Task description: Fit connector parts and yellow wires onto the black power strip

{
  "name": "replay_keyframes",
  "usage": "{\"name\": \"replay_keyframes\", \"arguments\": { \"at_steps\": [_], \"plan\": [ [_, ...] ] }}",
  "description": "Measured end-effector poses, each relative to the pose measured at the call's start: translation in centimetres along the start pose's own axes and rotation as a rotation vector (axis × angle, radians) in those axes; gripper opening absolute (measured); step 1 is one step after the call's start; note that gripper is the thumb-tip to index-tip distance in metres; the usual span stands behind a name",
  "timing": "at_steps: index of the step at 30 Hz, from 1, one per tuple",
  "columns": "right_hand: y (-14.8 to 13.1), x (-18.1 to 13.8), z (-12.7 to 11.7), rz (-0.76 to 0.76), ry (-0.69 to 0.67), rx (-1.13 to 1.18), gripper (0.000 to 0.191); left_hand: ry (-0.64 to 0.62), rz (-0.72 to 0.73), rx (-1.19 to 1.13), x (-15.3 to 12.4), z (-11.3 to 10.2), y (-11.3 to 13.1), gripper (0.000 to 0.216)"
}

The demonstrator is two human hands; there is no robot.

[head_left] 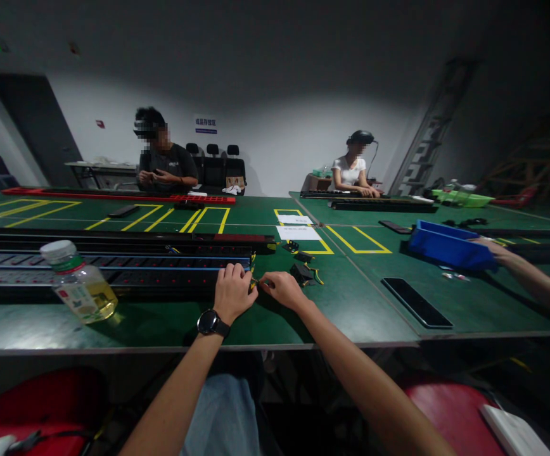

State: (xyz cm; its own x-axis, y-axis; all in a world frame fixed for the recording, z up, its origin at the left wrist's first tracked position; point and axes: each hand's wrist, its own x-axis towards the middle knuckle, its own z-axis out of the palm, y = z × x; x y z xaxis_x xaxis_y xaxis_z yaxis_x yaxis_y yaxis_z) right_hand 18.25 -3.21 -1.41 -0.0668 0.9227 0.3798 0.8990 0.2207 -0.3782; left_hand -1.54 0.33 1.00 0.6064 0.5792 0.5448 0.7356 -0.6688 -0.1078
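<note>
- My left grip lies over the right end of the long black strip, centre-left of the frame; I cannot tell whether it clamps anything.
- My right grip, at mid-frame, is beside the yellow wires; whether it pinches them, I cannot tell.
- I'd steady the strip against the tabletop and work the wires gently, never tugging.
</note>
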Motion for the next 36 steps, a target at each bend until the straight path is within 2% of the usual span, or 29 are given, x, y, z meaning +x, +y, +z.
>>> {"name": "replay_keyframes", "arguments": {
  "at_steps": [11, 20, 36],
  "plan": [
    [0.2, 0.1, 0.2, 0.006, -0.002, -0.036, 0.016, -0.01, 0.025, -0.031, 0.1, 0.2, -0.1, 0.018],
    [-0.6, -0.2, -0.5, -0.041, -0.019, -0.09, 0.021, -0.018, 0.058, -0.083, 0.1, 0.1, -0.1, 0.015],
    [-0.8, -0.1, -0.4, -0.029, -0.022, -0.115, 0.021, -0.036, 0.082, -0.081, 0.2, 0.5, -0.4, 0.016]
  ]
}}
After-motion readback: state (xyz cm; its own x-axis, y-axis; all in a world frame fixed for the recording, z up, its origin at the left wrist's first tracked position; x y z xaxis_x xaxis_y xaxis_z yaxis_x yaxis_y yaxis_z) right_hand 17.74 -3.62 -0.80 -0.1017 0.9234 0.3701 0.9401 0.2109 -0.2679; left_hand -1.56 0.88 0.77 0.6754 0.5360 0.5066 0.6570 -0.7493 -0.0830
